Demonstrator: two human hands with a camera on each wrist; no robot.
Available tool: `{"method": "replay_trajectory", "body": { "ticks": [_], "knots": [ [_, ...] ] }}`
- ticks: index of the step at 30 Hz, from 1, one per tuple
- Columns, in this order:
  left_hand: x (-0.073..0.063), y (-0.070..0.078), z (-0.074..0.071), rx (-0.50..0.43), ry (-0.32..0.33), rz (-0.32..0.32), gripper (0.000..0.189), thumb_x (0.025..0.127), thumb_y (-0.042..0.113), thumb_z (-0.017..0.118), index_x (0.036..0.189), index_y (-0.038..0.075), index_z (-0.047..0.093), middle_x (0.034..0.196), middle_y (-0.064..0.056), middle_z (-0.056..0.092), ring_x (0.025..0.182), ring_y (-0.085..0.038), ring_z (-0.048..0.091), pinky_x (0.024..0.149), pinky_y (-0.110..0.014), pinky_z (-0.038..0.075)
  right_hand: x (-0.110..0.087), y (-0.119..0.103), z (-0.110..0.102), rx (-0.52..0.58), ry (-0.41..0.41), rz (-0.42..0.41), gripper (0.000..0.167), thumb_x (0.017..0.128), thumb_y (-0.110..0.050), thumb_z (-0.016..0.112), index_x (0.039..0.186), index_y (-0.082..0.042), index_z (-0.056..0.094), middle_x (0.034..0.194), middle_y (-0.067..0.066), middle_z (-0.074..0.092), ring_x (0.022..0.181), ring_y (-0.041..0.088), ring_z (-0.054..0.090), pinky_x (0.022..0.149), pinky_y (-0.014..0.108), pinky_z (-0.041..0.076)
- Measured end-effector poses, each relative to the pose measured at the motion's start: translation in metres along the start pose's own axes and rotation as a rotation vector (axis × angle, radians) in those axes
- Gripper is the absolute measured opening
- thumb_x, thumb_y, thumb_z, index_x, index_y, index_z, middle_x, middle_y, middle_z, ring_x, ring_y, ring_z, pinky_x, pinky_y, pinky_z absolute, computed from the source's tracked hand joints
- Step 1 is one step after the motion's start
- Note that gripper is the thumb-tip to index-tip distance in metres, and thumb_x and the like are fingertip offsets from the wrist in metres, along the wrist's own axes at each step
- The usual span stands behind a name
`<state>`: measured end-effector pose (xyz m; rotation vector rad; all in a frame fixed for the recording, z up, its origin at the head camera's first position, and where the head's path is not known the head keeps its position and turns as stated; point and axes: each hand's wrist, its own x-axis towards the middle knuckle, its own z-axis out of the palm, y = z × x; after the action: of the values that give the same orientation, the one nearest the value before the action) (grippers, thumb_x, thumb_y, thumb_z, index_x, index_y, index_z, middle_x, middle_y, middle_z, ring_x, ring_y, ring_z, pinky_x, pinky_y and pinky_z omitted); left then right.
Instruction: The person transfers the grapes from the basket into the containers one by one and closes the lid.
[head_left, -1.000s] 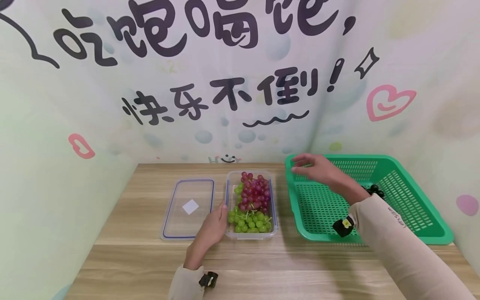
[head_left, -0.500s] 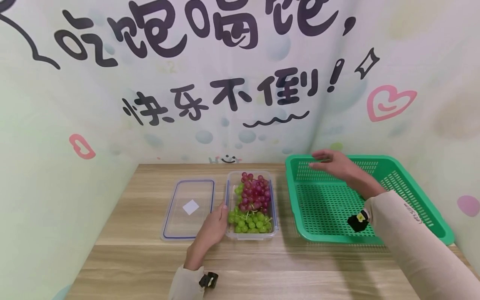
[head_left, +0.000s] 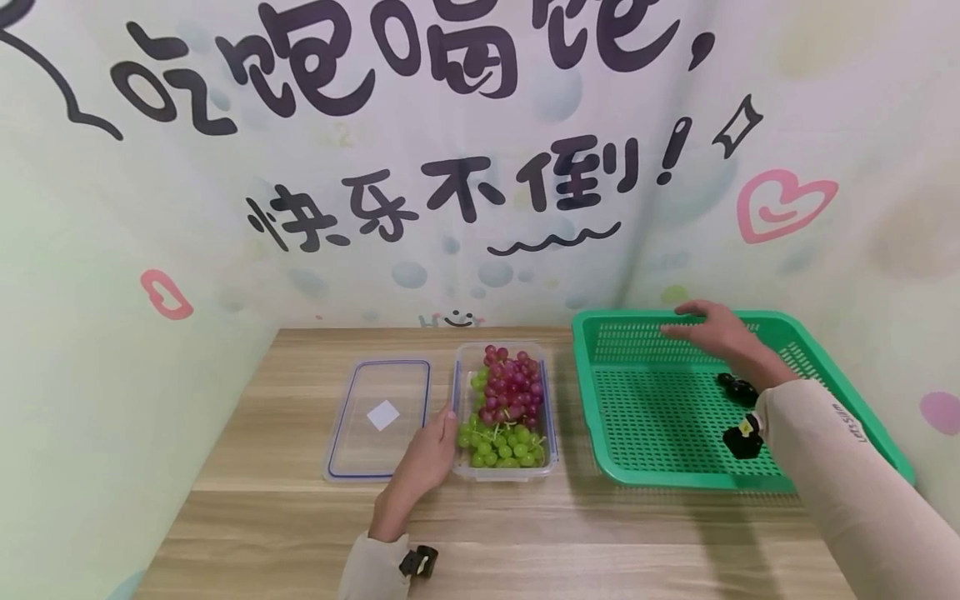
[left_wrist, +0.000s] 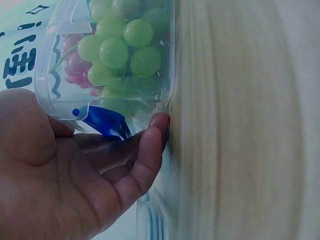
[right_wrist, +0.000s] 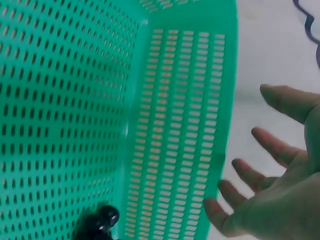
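A clear plastic food container (head_left: 551, 454) with a blue seal stands on the table, holding red grapes (head_left: 512, 383) and green grapes (head_left: 501, 446). My left hand (head_left: 433, 450) holds its left side; in the left wrist view the fingers (left_wrist: 145, 155) bend in by the blue latch (left_wrist: 106, 121), low on the wall. My right hand (head_left: 716, 333) hovers over the back of a green basket (head_left: 588, 400), fingers spread and nothing in them. Dark grapes (head_left: 738, 390) lie in the basket, partly hidden under the right forearm; the right wrist view shows a few of these dark grapes (right_wrist: 102, 220).
The container's lid (head_left: 352, 433), with a blue seal and a white square label (head_left: 383, 415), lies flat left of the container. A printed cloth wall (head_left: 375, 283) rises behind the wooden table (head_left: 300, 542). The basket stands at the right, with high slotted sides.
My right hand has moved rightward over the basket, away from the container's side, and the dark grapes show at a different spot under the arm. The left hand stays at the container.
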<state>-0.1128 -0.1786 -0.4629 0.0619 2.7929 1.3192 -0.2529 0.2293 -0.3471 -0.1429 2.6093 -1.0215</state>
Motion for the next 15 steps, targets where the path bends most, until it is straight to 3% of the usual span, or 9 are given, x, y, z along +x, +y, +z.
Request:
{"method": "replay_trajectory", "body": {
  "ticks": [2,3,7,8,9,10,13,15],
  "knots": [
    [0.0,0.0,0.0,0.002,-0.005,0.0,0.05,0.11,0.02,0.025,0.148,-0.012,0.032,0.086,-0.023,0.055,0.104,-0.035,0.059,0.087,-0.047,0.049,-0.001,0.006,-0.003,-0.01,0.011,0.028,0.078,0.101,-0.043,0.053,0.152,0.008,0.021,0.156,0.037,0.014,0.138,0.056,0.024,0.103,0.07,0.034],
    [0.0,0.001,0.0,0.002,-0.002,0.003,0.05,0.11,0.019,0.025,0.148,-0.012,0.033,0.095,-0.026,0.058,0.108,-0.036,0.057,0.089,-0.048,0.049,-0.001,0.01,-0.005,-0.012,0.016,0.043,0.079,0.101,-0.042,0.052,0.152,0.009,0.021,0.155,0.038,0.014,0.138,0.056,0.023,0.103,0.07,0.034],
    [0.0,0.001,-0.001,-0.007,-0.009,-0.005,0.05,0.11,0.02,0.025,0.149,-0.012,0.031,0.089,-0.029,0.056,0.092,-0.036,0.059,0.087,-0.049,0.051,-0.002,0.022,-0.01,-0.02,0.032,0.103,0.079,0.102,-0.039,0.05,0.151,0.013,0.017,0.154,0.041,0.011,0.136,0.058,0.023,0.103,0.069,0.034],
    [0.0,0.001,-0.001,-0.007,-0.004,-0.001,0.05,0.11,0.02,0.025,0.148,-0.012,0.032,0.099,-0.032,0.059,0.094,-0.035,0.059,0.087,-0.049,0.051,-0.002,0.024,-0.011,-0.018,0.032,0.115,0.079,0.103,-0.038,0.05,0.151,0.014,0.016,0.153,0.042,0.01,0.136,0.059,0.022,0.104,0.069,0.034],
    [0.0,0.001,0.0,-0.014,-0.007,-0.007,0.051,0.11,0.021,0.025,0.149,-0.011,0.031,0.101,-0.032,0.058,0.086,-0.036,0.059,0.084,-0.049,0.052,-0.002,0.027,-0.011,-0.016,0.031,0.129,0.079,0.103,-0.038,0.049,0.151,0.014,0.015,0.153,0.042,0.009,0.136,0.06,0.021,0.105,0.069,0.033],
    [0.0,0.0,0.001,-0.017,-0.012,-0.011,0.051,0.11,0.021,0.025,0.149,-0.011,0.03,0.092,-0.029,0.057,0.077,-0.035,0.057,0.083,-0.048,0.052,-0.003,0.03,-0.012,-0.009,0.027,0.142,0.079,0.103,-0.038,0.048,0.151,0.015,0.014,0.153,0.043,0.008,0.136,0.06,0.02,0.105,0.07,0.032],
    [-0.001,-0.002,0.003,-0.021,-0.02,-0.012,0.051,0.11,0.021,0.025,0.15,-0.011,0.03,0.082,-0.021,0.053,0.072,-0.036,0.054,0.078,-0.044,0.051,-0.005,0.037,-0.011,-0.002,0.013,0.166,0.08,0.104,-0.038,0.045,0.15,0.017,0.011,0.152,0.044,0.008,0.135,0.062,0.019,0.106,0.069,0.032],
    [-0.001,-0.003,0.005,-0.023,-0.024,-0.008,0.051,0.11,0.021,0.025,0.15,-0.011,0.03,0.082,-0.019,0.053,0.078,-0.038,0.057,0.079,-0.045,0.051,-0.006,0.041,-0.01,-0.002,0.003,0.181,0.08,0.104,-0.039,0.044,0.15,0.018,0.009,0.151,0.044,0.008,0.135,0.062,0.02,0.106,0.069,0.033]
  ]
}}
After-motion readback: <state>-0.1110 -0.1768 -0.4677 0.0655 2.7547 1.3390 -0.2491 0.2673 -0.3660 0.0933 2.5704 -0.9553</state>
